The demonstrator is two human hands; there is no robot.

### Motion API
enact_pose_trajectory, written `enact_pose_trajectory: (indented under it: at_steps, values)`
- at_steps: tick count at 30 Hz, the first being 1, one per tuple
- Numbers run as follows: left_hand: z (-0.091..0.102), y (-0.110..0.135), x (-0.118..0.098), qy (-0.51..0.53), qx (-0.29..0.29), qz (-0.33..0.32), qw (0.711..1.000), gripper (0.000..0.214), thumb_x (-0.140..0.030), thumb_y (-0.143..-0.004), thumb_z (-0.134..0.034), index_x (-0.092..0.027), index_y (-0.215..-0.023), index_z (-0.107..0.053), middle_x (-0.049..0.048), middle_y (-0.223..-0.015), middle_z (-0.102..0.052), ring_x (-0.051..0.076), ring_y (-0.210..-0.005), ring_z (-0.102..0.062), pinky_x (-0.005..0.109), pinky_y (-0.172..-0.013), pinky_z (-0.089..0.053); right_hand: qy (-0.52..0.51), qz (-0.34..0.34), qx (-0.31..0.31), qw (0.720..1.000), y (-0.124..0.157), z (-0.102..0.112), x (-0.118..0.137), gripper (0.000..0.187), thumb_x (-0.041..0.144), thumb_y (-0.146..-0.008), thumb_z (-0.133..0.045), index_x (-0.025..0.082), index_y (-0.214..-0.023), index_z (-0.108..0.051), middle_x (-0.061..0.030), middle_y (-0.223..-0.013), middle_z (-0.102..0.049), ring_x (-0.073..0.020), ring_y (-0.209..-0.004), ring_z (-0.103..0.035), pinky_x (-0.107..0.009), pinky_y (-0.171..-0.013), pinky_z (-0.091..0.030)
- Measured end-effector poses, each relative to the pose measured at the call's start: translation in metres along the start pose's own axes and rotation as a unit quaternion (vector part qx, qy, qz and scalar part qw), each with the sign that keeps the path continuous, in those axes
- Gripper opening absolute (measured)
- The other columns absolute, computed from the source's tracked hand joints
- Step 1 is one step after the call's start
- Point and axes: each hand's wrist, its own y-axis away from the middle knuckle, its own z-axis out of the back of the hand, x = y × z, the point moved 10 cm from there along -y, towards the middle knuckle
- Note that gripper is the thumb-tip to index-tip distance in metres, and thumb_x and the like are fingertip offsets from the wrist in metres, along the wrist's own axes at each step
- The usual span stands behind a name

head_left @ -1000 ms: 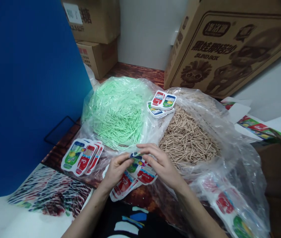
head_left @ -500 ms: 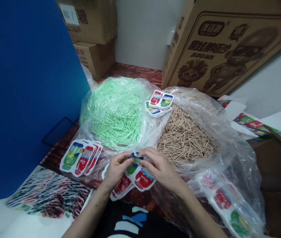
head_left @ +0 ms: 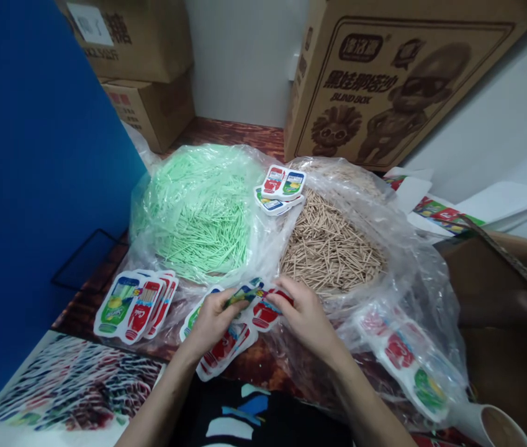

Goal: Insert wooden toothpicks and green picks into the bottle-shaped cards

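Between my left hand (head_left: pixel 211 320) and my right hand (head_left: pixel 305 313) is a flat printed packet (head_left: pixel 264 314) shaped like two drink cans, one green and blue, one red. Thumbs and fingers of both hands pinch it near its top and sides. Partly under my left hand lies a small pile of similar packets (head_left: pixel 223 352). Another fanned pile of packets (head_left: pixel 129 307), with sticks visible through their windows, lies farther left. Beyond my hands are a clear bag of light green sticks (head_left: pixel 210 233) and a bag of brown sticks (head_left: pixel 331 248).
Several packets (head_left: pixel 279 189) rest between the two bags. More printed packets in clear plastic (head_left: pixel 405 357) lie at the right. A paper cup (head_left: pixel 489 425) stands at the lower right. Cardboard boxes (head_left: pixel 375 81) stand behind, a blue panel (head_left: pixel 44 205) at the left, an open carton (head_left: pixel 505 310) at the right.
My view has turned right, so things sit farther left. The held packet has tilted, its green half now mostly behind my left fingers. Both hands still grip it. A paper cup has come into view.
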Motion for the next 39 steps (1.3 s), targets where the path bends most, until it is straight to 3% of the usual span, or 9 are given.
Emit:
enact_pose_trajectory:
  at_steps: [3,7,14,19,22,27,29,33,39]
  values:
    - [-0.007,0.0,-0.001,-0.014,0.03,-0.01,0.999,0.019,-0.031,-0.085,-0.056,-0.015,-0.08,-0.066,-0.0014,-0.068,-0.059,0.014,-0.065,-0.05,0.024,-0.06,-0.041,0.058,0.015,-0.003,0.998,0.003,0.004,-0.008,0.022,0.022,-0.089,-0.053,0.02,-0.067,-0.052,0.0023,-0.064,-0.052,-0.0137,-0.061,-0.05,-0.025,-0.06,-0.035]
    - [-0.016,-0.001,0.0,0.029,0.08,0.007,0.996,0.025,-0.032,-0.079,-0.064,-0.015,-0.096,-0.069,0.0028,-0.081,-0.066,0.018,-0.074,-0.056,0.026,-0.067,-0.046,0.106,0.048,-0.01,0.993,0.007,0.004,-0.009,0.023,0.022,-0.089,-0.056,0.02,-0.066,-0.052,0.002,-0.064,-0.054,-0.0136,-0.061,-0.05,-0.025,-0.06,-0.033]
    - [-0.005,-0.009,-0.013,0.08,-0.03,-0.015,0.996,0.026,-0.037,-0.082,-0.062,-0.015,-0.07,-0.065,-0.0011,-0.065,-0.054,0.012,-0.062,-0.048,0.022,-0.059,-0.04,0.091,0.049,0.007,0.995,0.01,-0.005,-0.004,0.026,0.028,-0.089,-0.058,0.02,-0.065,-0.053,0.0015,-0.063,-0.056,-0.0142,-0.06,-0.05,-0.025,-0.059,-0.034]
    - [0.012,-0.002,0.002,0.095,-0.107,-0.007,0.99,0.021,-0.036,-0.079,-0.066,-0.016,-0.074,-0.065,-0.0016,-0.068,-0.056,0.012,-0.065,-0.05,0.021,-0.061,-0.041,0.053,0.049,0.021,0.997,0.011,-0.006,-0.004,0.023,0.023,-0.091,-0.055,0.02,-0.068,-0.056,0.0006,-0.069,-0.056,-0.0147,-0.067,-0.053,-0.025,-0.064,-0.036]
    - [0.007,0.001,0.018,0.138,-0.051,0.035,0.989,0.025,-0.04,-0.076,-0.069,-0.015,-0.082,-0.067,-0.0005,-0.071,-0.06,0.013,-0.064,-0.052,0.023,-0.061,-0.044,0.05,0.037,-0.021,0.998,0.01,0.002,-0.009,0.031,0.028,-0.089,-0.059,0.02,-0.061,-0.051,0.0025,-0.062,-0.05,-0.0136,-0.062,-0.049,-0.025,-0.061,-0.034]
    - [-0.026,0.005,0.025,0.122,0.102,0.104,0.982,0.038,-0.039,-0.065,-0.078,-0.013,-0.09,-0.069,0.0031,-0.075,-0.068,0.017,-0.066,-0.058,0.026,-0.06,-0.046,0.036,0.038,-0.088,0.995,0.01,0.011,-0.012,0.039,0.034,-0.087,-0.062,0.019,-0.055,-0.045,0.0038,-0.059,-0.044,-0.0126,-0.059,-0.045,-0.025,-0.06,-0.032]
    - [-0.029,0.003,0.019,0.077,0.093,0.094,0.988,0.03,-0.037,-0.07,-0.075,-0.015,-0.089,-0.071,0.0027,-0.077,-0.07,0.019,-0.07,-0.06,0.028,-0.066,-0.048,0.026,0.051,-0.093,0.994,0.011,0.01,-0.009,0.036,0.032,-0.087,-0.062,0.019,-0.057,-0.047,0.0035,-0.06,-0.044,-0.0127,-0.061,-0.045,-0.025,-0.061,-0.032]
    - [-0.017,-0.004,0.004,0.046,-0.006,0.055,0.997,0.022,-0.036,-0.079,-0.066,-0.017,-0.087,-0.073,0.003,-0.082,-0.073,0.022,-0.079,-0.063,0.032,-0.078,-0.048,-0.037,0.035,-0.089,0.995,0.015,0.008,-0.016,0.028,0.027,-0.089,-0.06,0.018,-0.063,-0.054,0.0033,-0.063,-0.049,-0.012,-0.063,-0.049,-0.024,-0.063,-0.034]
    - [-0.031,-0.002,0.009,0.097,0.006,0.077,0.992,0.025,-0.032,-0.073,-0.071,-0.018,-0.093,-0.073,0.0046,-0.085,-0.074,0.023,-0.083,-0.066,0.031,-0.078,-0.05,-0.061,-0.006,-0.12,0.991,0.021,0.012,-0.037,0.033,0.032,-0.085,-0.063,0.018,-0.058,-0.05,0.0044,-0.059,-0.046,-0.0111,-0.058,-0.045,-0.023,-0.058,-0.032]
